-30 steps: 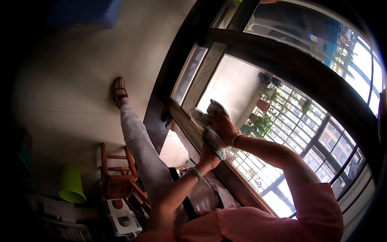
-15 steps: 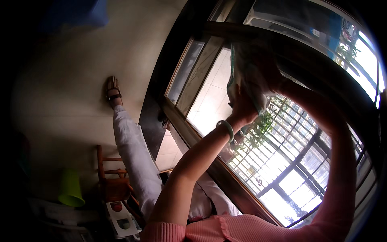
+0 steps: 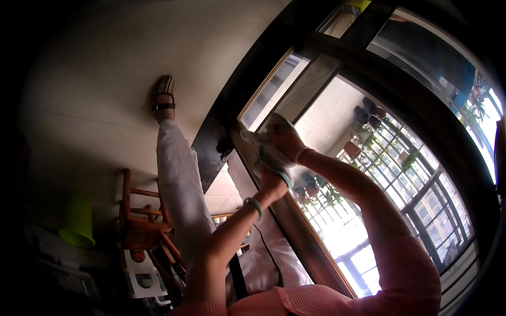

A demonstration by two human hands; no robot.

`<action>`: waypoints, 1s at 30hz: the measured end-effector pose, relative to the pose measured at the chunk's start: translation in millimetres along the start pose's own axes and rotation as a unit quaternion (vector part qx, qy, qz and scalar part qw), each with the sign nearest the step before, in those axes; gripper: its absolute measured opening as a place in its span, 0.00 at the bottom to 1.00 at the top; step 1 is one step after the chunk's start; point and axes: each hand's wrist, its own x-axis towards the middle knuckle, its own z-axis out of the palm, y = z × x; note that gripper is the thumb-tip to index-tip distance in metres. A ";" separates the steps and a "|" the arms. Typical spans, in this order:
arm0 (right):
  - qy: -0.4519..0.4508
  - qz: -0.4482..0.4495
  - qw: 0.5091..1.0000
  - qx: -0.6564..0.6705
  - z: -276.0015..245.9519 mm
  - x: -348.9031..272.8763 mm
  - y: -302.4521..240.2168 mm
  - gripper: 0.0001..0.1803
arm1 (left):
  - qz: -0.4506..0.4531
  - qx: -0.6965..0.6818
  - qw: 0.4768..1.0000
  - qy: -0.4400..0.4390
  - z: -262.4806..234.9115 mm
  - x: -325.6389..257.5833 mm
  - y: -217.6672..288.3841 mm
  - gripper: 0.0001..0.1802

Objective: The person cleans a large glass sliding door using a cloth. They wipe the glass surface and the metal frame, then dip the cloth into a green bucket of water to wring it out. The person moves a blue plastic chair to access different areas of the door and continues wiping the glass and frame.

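A whitish cloth with a green edge (image 3: 253, 138) is bunched between my hands, against the lower left part of a glass pane (image 3: 324, 113) in a dark wooden frame (image 3: 311, 250). My right hand (image 3: 286, 141) presses on the cloth's upper part, fingers bent over it. Just below and nearer to me, my left hand (image 3: 273, 185) is closed round the lower folds, and a pale green bangle sits on that wrist. Folds of cloth hide some of the fingertips on both hands.
Potted plants (image 3: 353, 150) and a window grille (image 3: 392, 179) show through the glass. At the lower left stand a wooden chair (image 3: 142, 237), a green bin (image 3: 78, 224) and a white plastic item (image 3: 141, 276). My sandalled foot (image 3: 165, 90) rests on the floor.
Both hands and the cloth have come down and left across the pane, from its upper part toward the frame's near left side. The head view has shifted too.
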 end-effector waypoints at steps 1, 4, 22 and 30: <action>0.012 -0.037 0.999 0.032 -18.1 -21.8 8.4 0.25 | -0.005 -0.040 0.999 0.036 4.2 -8.4 18.2 0.17; 0.041 -0.124 0.982 0.133 -102.5 -96.8 57.3 0.34 | 0.046 -0.140 0.983 0.106 13.8 -3.2 82.5 0.21; 0.280 0.064 0.956 0.062 -32.9 136.6 140.1 0.21 | 0.009 0.102 0.994 0.028 -8.0 201.4 -82.3 0.32; -0.006 -0.128 0.990 0.053 9.2 63.5 29.7 0.17 | -0.072 -0.272 0.957 0.069 78.4 55.2 -67.5 0.17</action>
